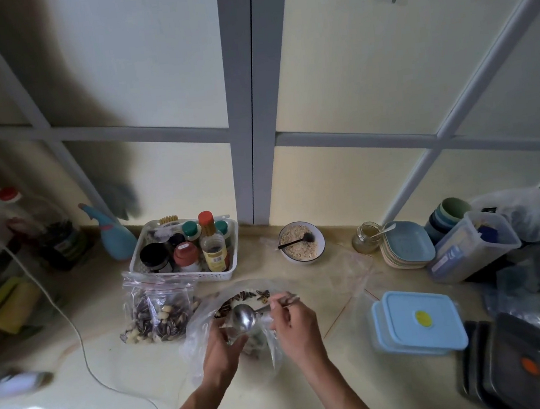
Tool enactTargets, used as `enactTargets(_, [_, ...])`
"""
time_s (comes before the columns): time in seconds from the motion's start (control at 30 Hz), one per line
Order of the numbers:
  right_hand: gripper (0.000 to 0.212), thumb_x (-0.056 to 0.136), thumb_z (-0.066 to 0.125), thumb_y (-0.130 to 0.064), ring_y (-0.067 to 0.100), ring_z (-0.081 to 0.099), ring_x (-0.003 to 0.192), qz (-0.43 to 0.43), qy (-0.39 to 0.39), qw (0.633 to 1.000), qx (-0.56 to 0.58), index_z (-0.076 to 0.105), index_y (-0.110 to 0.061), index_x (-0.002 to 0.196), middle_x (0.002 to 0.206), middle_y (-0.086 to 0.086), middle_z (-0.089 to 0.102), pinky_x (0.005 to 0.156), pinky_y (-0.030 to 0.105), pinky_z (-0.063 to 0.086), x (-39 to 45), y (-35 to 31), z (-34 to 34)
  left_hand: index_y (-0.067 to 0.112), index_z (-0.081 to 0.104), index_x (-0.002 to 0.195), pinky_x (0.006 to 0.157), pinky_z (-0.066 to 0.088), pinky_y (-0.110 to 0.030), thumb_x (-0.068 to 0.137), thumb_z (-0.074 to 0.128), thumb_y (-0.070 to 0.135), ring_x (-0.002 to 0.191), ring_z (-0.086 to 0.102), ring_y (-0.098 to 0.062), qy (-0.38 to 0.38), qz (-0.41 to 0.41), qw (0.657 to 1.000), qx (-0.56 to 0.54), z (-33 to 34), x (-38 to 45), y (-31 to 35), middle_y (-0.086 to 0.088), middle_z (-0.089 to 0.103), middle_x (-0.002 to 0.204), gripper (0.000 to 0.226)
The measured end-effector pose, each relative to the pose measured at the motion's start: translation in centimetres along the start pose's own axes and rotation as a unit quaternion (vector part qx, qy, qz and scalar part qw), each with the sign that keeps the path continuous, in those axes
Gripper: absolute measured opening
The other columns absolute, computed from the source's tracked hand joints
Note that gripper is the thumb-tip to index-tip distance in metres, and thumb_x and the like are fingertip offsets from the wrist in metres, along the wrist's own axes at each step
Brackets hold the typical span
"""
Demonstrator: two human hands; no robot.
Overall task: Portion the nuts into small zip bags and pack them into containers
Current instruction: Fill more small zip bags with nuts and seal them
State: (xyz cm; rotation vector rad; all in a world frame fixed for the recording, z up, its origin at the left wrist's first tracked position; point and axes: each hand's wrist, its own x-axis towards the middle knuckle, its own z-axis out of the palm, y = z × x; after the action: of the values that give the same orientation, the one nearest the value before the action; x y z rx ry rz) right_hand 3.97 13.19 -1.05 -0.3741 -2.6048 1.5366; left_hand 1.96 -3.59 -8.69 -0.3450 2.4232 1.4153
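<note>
My right hand (293, 326) grips the handle of a metal spoon (245, 316), whose bowl is tipped over a small clear zip bag (260, 345). My left hand (222, 346) holds that bag's mouth open; some nuts lie inside it. Just behind, a large clear plastic bag (203, 314) holds striped sunflower seeds and pale nuts. Two filled zip bags (160, 312) of seeds and nuts lie to the left on the counter. A light blue lidded container (421, 321) sits to the right, and dark containers (519, 368) are stacked at the lower right.
A white basket (182, 275) of condiment bottles stands behind the filled bags. A bowl of oats (301, 242) with a spoon, a small jar (365, 237), stacked plates (406, 248), cups and a clear tub (473, 246) line the back. A white cable (75, 328) crosses the counter; a sink corner is lower left.
</note>
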Motion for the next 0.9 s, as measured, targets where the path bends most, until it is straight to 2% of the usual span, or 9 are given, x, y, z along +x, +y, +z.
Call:
enactTargets(0.1, [0.02, 0.101, 0.05, -0.03, 0.008, 0.071, 0.08, 0.024, -0.009, 1.0, 0.004, 0.07, -0.028, 0.097, 0.092, -0.008, 0.071, 0.076, 0.035, 0.06, 0.5, 0.0, 0.7, 0.009, 0.042, 0.139, 0.081, 0.045, -0.036, 0.087, 0.077, 0.018, 0.1, 0.06, -0.026, -0.022, -0.018, 1.0, -0.012, -0.6, 0.2, -0.5, -0.009, 0.065, 0.11, 0.064])
enactTargets(0.17, [0.031, 0.099, 0.047, -0.038, 0.008, 0.069, 0.077, 0.011, 0.036, 0.999, -0.005, 0.072, -0.02, 0.097, 0.086, -0.005, 0.071, 0.074, 0.032, 0.058, 0.9, -0.3, 0.8, 0.01, 0.042, 0.14, 0.078, 0.046, -0.036, 0.088, 0.076, 0.018, 0.095, 0.061, -0.024, -0.037, -0.008, 0.999, -0.01, -1.0, 0.2, -0.7, -0.009, 0.066, 0.104, 0.063])
enactTargets(0.27, [0.018, 0.101, 0.053, -0.022, 0.007, 0.064, 0.08, -0.071, 0.101, 0.991, -0.044, 0.07, -0.019, 0.101, 0.091, -0.004, 0.068, 0.074, 0.011, 0.047, 1.2, -0.9, 0.9, 0.011, 0.048, 0.136, 0.079, 0.05, -0.041, 0.092, 0.071, 0.027, 0.09, 0.061, -0.021, -0.03, 0.009, 0.999, 0.022, -1.4, 0.4, -1.1, -0.005, 0.064, 0.098, 0.052])
enactTargets(0.33, [0.017, 0.101, 0.053, -0.019, 0.009, 0.061, 0.08, -0.101, 0.072, 0.987, -0.098, 0.069, -0.02, 0.106, 0.093, -0.002, 0.066, 0.07, 0.008, 0.043, 1.5, -0.9, 1.1, 0.012, 0.051, 0.132, 0.084, 0.051, -0.043, 0.094, 0.068, 0.032, 0.092, 0.061, -0.021, -0.011, 0.02, 0.998, 0.05, -1.5, 0.5, -1.0, -0.004, 0.063, 0.101, 0.047])
enactTargets(0.47, [0.018, 0.102, 0.049, -0.02, 0.015, 0.061, 0.088, -0.09, -0.01, 0.983, -0.16, 0.067, -0.019, 0.105, 0.098, 0.002, 0.068, 0.079, 0.024, 0.047, 2.0, 0.5, 2.4, 0.007, 0.053, 0.13, 0.086, 0.048, -0.038, 0.098, 0.062, 0.028, 0.1, 0.06, -0.025, 0.008, 0.007, 0.998, 0.055, -1.7, 0.8, 0.1, -0.005, 0.064, 0.107, 0.039])
enactTargets(0.6, [0.021, 0.104, 0.047, -0.02, 0.01, 0.058, 0.09, -0.035, -0.05, 0.992, -0.114, 0.068, -0.018, 0.107, 0.101, -0.001, 0.069, 0.079, 0.017, 0.041, 2.4, 0.7, 3.5, 0.01, 0.054, 0.11, 0.084, 0.044, -0.031, 0.101, 0.056, 0.024, 0.104, 0.061, -0.029, -0.006, -0.038, 0.999, 0.021, -2.5, 0.8, 1.9, -0.008, 0.06, 0.108, 0.017])
enactTargets(0.7, [0.025, 0.107, 0.047, -0.023, 0.013, 0.062, 0.088, 0.061, 0.011, 0.997, -0.046, 0.071, -0.016, 0.105, 0.097, -0.001, 0.07, 0.077, 0.021, 0.046, 3.0, 0.7, 3.2, 0.012, 0.051, 0.1, 0.075, 0.048, -0.032, 0.101, 0.053, 0.031, 0.085, 0.059, -0.023, 0.036, -0.028, 0.996, 0.076, -3.3, 0.5, 2.6, -0.005, 0.062, 0.095, 0.019])
enactTargets(0.8, [0.024, 0.107, 0.046, -0.02, 0.017, 0.06, 0.084, 0.079, 0.083, 0.992, -0.054, 0.069, -0.016, 0.102, 0.091, 0.0, 0.066, 0.069, 0.019, 0.04, 4.0, 0.7, 1.7, 0.017, 0.053, 0.107, 0.043, 0.04, -0.019, 0.095, 0.055, 0.035, 0.056, 0.056, -0.009, 0.109, 0.035, 0.985, 0.132, -4.3, 0.0, 4.1, 0.001, 0.063, 0.074, 0.021])
enactTargets(0.9, [0.024, 0.106, 0.046, -0.017, 0.021, 0.056, 0.085, 0.075, 0.119, 0.986, -0.084, 0.069, -0.011, 0.105, 0.094, 0.008, 0.067, 0.071, 0.019, 0.032, 4.9, 0.7, -0.3, 0.021, 0.052, 0.107, 0.043, 0.028, -0.02, 0.091, 0.06, 0.031, 0.053, 0.049, -0.008, 0.115, 0.062, 0.981, 0.146, -4.9, 0.1, 7.2, 0.002, 0.06, 0.075, 0.02])
